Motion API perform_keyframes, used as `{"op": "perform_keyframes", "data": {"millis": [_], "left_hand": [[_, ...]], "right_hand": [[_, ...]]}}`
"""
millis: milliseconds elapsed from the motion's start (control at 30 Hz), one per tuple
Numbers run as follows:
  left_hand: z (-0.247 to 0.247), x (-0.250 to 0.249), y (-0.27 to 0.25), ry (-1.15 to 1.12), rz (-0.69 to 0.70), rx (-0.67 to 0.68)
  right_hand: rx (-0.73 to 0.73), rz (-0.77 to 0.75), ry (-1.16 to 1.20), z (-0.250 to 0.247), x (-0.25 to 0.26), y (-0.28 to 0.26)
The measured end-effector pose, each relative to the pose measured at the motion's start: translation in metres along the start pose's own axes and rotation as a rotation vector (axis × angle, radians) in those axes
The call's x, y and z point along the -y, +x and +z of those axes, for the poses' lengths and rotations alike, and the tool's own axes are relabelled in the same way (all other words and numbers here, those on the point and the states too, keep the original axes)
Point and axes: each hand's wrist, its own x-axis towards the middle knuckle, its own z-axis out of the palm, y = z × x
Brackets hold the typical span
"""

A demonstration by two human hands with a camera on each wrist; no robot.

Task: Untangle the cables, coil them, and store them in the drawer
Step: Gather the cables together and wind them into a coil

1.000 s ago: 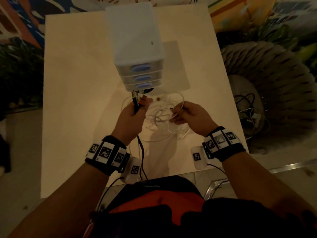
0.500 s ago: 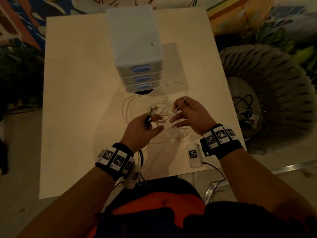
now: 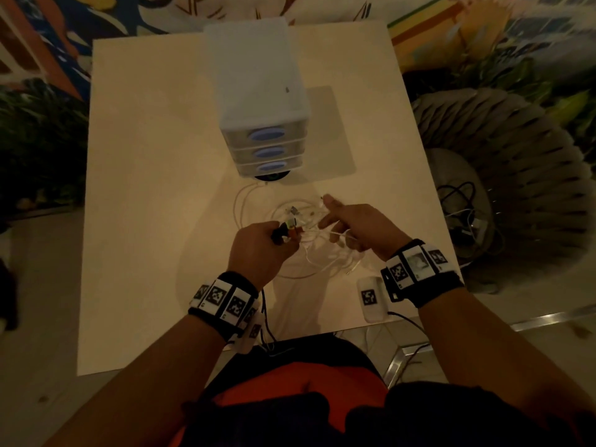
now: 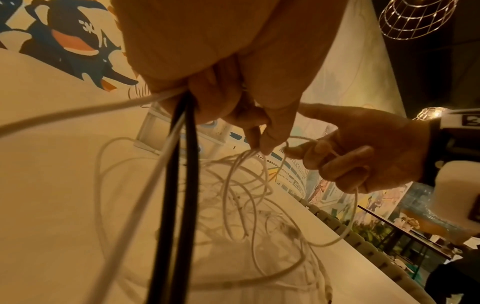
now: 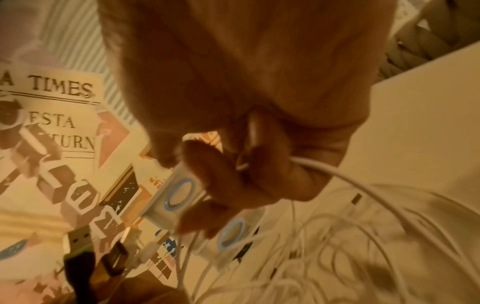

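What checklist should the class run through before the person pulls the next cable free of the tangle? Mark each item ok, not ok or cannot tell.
1. Left hand has a firm grip on the black cables and their plugs: ok.
2. Right hand grips a white cable: ok.
3. White cables are separated: not ok, they lie looped over each other on the table.
4. A drawer of the drawer unit is open to receive coils: not ok, all three look closed.
5. Which plug belongs to which cable: cannot tell.
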Motion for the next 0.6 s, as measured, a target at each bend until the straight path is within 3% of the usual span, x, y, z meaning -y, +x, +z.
{"op": "perform_keyframes", "data": {"millis": [67,133,300,467,533,600], "left_hand": [[-0.002,0.001,-0.002,0.006,0.011,0.011],[-0.003,0.005,-0.004,-0.057,0.006,0.008],[-0.010,0.011,-0.007,-0.210,-0.005,0.008],[-0.022,0.009,-0.008,-0.327,-0.002,0.010],[-0.024,0.007,-0.008,-0.339,0.038,-0.006],[-0.025,0.005,-0.009,-0.307,0.092,-0.022]], "right_hand": [[-0.040,-0.253,-0.229,-0.005,-0.007,0.003],[-0.118,-0.367,-0.255,-0.009,-0.013,0.010],[-0.371,-0.332,-0.229,-0.015,-0.017,0.031],[-0.385,-0.332,-0.493,-0.011,-0.028,0.039],[-0.441,-0.533,-0.512,-0.008,-0.023,0.031],[-0.407,-0.764,-0.480,-0.003,-0.011,0.018]]}}
